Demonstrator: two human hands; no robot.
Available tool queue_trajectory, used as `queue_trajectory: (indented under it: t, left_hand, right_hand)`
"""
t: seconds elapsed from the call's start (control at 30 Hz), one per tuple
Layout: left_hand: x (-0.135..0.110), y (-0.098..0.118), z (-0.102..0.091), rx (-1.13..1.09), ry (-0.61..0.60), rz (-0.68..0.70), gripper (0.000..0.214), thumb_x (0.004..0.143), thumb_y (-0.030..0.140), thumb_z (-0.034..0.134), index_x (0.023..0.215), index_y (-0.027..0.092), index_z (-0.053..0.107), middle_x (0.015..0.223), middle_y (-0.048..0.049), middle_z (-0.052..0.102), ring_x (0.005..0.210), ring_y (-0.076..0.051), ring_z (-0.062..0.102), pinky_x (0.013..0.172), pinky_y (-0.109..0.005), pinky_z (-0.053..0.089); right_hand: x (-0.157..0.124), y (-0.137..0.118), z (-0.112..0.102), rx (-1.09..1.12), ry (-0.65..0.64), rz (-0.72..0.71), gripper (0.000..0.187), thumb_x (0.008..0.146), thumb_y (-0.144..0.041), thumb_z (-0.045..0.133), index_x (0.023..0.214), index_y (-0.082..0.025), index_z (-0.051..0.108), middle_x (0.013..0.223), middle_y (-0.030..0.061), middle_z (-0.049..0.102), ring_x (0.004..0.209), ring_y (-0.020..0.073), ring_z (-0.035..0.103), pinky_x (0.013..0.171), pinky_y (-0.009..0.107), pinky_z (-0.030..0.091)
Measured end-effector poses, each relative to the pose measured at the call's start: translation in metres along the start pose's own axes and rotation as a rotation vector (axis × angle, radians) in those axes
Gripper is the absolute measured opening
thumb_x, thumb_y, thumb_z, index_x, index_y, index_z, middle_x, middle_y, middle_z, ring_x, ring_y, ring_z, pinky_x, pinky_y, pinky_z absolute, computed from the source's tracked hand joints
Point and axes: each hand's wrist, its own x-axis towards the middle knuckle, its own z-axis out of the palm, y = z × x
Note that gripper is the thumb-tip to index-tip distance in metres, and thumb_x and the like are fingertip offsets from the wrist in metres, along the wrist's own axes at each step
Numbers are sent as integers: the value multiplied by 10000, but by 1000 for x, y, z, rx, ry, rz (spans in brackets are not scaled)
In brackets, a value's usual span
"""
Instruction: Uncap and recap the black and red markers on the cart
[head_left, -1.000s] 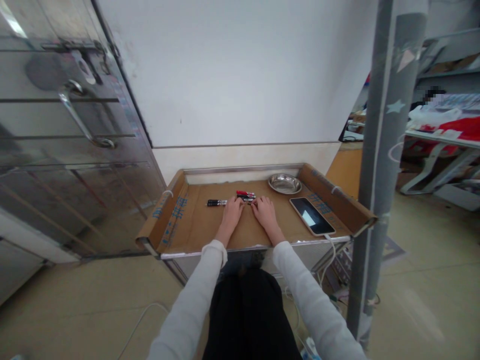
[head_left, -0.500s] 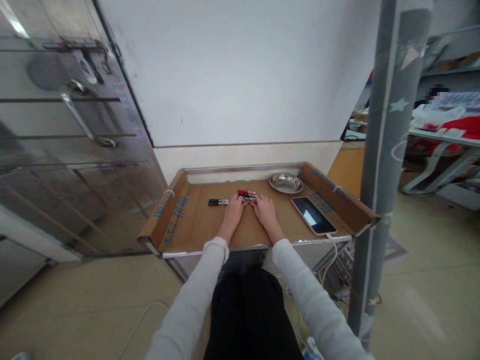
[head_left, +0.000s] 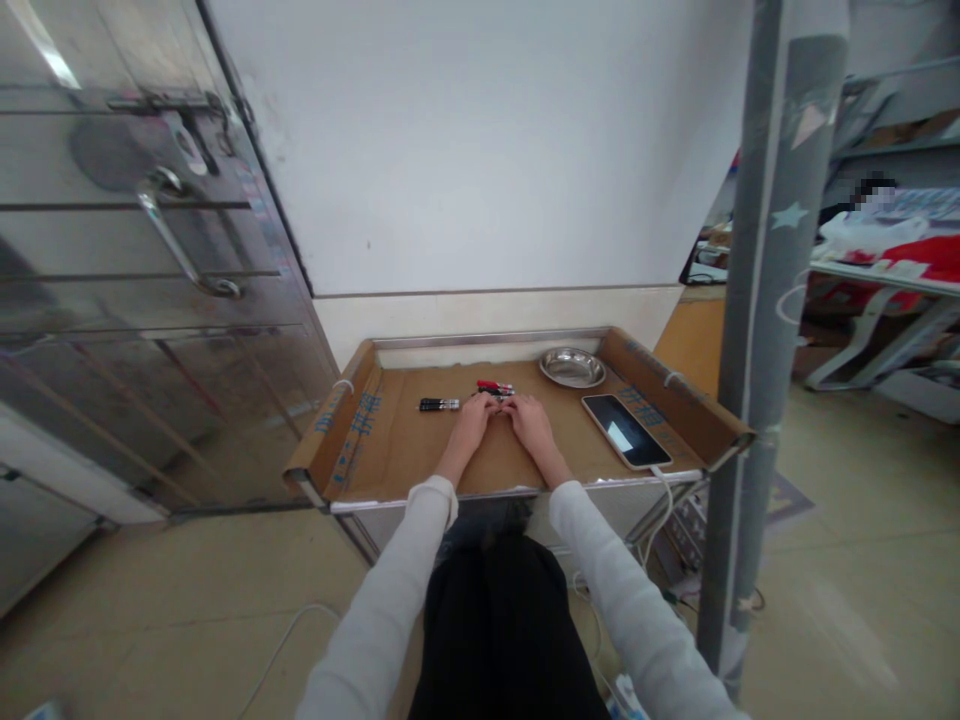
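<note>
My left hand [head_left: 472,418] and my right hand [head_left: 529,415] almost meet over the middle of the cardboard-covered table [head_left: 409,465]. Fingers of both hands are pinched together around something small, too hidden to make out. Just beyond the fingertips lies a red pen [head_left: 491,386], with a dark pen close by it that my fingers partly cover. Left of my left hand, black pens [head_left: 439,405] with silvery ends rest side by side on the cardboard.
A shallow steel bowl [head_left: 572,367] sits at the back right. In front of it lies a phone [head_left: 626,430] with a white cable [head_left: 667,490] plugged in. Folded cardboard edges [head_left: 675,390] rise at the table's sides. A grey post [head_left: 772,300] stands at the right, a metal door [head_left: 165,330] at the left.
The camera view has shifted slightly. My hands stay together at the same spot, with only slight finger movement; the pens, bowl and phone lie as before.
</note>
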Motion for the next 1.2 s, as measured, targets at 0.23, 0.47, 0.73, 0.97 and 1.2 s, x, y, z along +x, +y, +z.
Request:
queue_trajectory:
  t: [0.23,0.47,0.73,0.97,1.2]
  left_hand:
    - [1,-1,-4,-219,60,-56,121,840,134,523,901,172,622,936,-49,678,883,-159,626,852,-317,476]
    - [1,-3,-5,-274,87,-96,133,851,180,525,922,180,637,968,-47,686,891,-158,632,815,-290,491]
    - [1,-5,-4,-320,65,-81,121,847,205,528,902,171,630,871,-36,683,796,-146,631,770,-276,492]
    - [2,-8,-3,-292,112,-82,128,859,200,503,896,169,621,870,-37,677,807,-148,629,789,-285,489]
    - [0,1,-6,-257,77,15,113,861,187,509,949,178,580,931,-38,664,876,-150,624,837,-302,481]
  right_hand:
    - [-1,2,-1,197,208,69,233,887,-201,413,915,-176,643,956,93,686,908,209,600,829,331,427]
    - [-1,4,1,322,277,75,247,891,-244,403,907,-173,640,933,100,683,891,211,599,838,342,438]
    - [-1,9,4,486,279,105,229,878,-311,452,907,-172,632,907,92,691,861,200,620,796,315,465]
    - [0,7,5,558,248,89,206,850,-319,489,881,-185,642,881,74,700,795,192,630,750,306,473]
    - [-2,3,1,555,186,-7,189,863,-265,468,921,-205,638,940,52,698,841,177,634,772,290,468]
